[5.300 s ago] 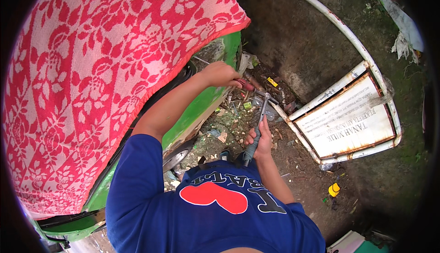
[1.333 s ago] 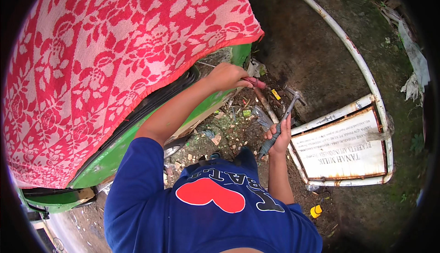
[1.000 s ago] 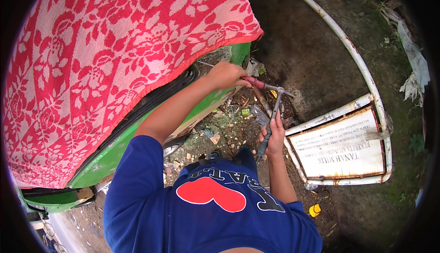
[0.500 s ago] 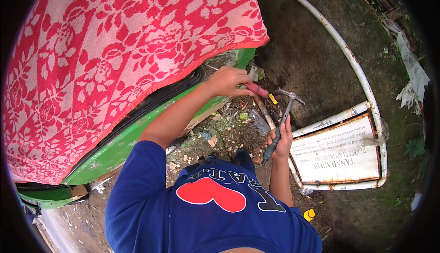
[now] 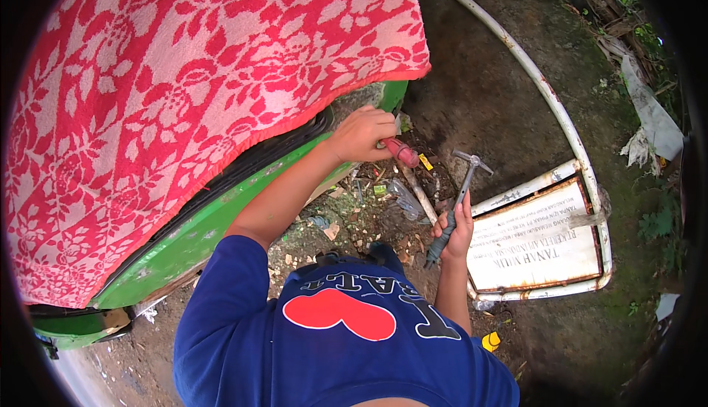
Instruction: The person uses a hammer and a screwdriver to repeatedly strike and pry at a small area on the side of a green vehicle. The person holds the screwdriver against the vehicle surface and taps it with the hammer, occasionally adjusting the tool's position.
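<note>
My left hand (image 5: 361,136) is closed on a red-handled tool (image 5: 403,152) by the exposed edge of a green car body (image 5: 147,282); the tool's far tip is hidden. Below and to the right, my right hand (image 5: 455,230) grips the grey wrapped handle of a metal hammer (image 5: 467,176), its head raised beside the red handle without touching it. A red and pink flowered cloth (image 5: 206,68) covers the car's upper part.
A white bent pipe frame (image 5: 506,38) curves round the right side, holding a rusty white sign (image 5: 538,252). Small rubbish litters the ground (image 5: 332,230) around my feet. A yellow object (image 5: 490,341) lies lower right. Plants (image 5: 656,226) edge the far right.
One second ago the hammer head was at the red handle's end; it is now away to the right. The red handle tilts more downward. The view has shifted slightly.
</note>
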The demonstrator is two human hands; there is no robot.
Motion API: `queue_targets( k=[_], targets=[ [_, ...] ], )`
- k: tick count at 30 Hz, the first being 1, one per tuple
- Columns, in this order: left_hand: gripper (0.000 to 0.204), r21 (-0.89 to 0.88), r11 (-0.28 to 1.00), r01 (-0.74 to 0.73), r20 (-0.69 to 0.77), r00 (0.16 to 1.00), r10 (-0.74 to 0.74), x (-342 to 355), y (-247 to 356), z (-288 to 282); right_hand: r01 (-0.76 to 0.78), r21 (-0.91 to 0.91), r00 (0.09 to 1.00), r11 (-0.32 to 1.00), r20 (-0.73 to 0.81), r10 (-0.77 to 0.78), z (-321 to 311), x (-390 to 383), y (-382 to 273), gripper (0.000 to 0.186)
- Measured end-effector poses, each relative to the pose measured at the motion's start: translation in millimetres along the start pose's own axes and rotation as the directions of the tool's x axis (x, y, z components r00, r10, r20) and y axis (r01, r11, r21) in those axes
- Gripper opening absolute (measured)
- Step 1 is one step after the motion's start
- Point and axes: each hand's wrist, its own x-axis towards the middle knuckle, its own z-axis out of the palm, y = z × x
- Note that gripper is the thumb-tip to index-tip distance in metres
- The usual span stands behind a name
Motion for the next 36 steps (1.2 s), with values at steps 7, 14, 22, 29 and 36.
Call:
queue_targets(
  k=[7, 14, 22, 29, 36],
  targets=[
    [0.027, 0.035, 0.997, -0.071, 0.002, 0.997, 0.071, 0.4, -5.0, 6.6, 0.022, 0.003, 1.000, 1.000, -0.010, -0.022, 6.6, -11.8, 4.9, 0.054],
    [0.024, 0.012, 0.994, -0.105, 0.062, 0.993, 0.104, -0.6, -13.4, 9.7, -0.004, 0.024, 0.999, 1.000, -0.038, 0.005, -0.6, -19.5, 16.3, 0.054],
    [0.023, -0.003, 0.996, -0.085, 0.037, 0.996, 0.085, 0.6, -10.4, 7.0, -0.031, 0.036, 0.999, 0.999, -0.037, 0.033, 0.8, -18.8, 19.2, 0.053],
    [0.023, 0.009, 0.997, -0.076, 0.056, 0.996, 0.075, -0.2, -17.3, 11.8, 0.048, -0.086, 0.999, 0.995, 0.025, -0.046, -5.0, -19.7, 20.9, 0.057],
    [0.021, -0.049, 0.998, -0.026, -0.041, 0.999, 0.024, 7.5, -12.4, 7.7, 0.431, -0.242, 0.902, 0.869, 0.131, -0.410, 32.8, -49.3, 3.5, 0.056]
  ],
)
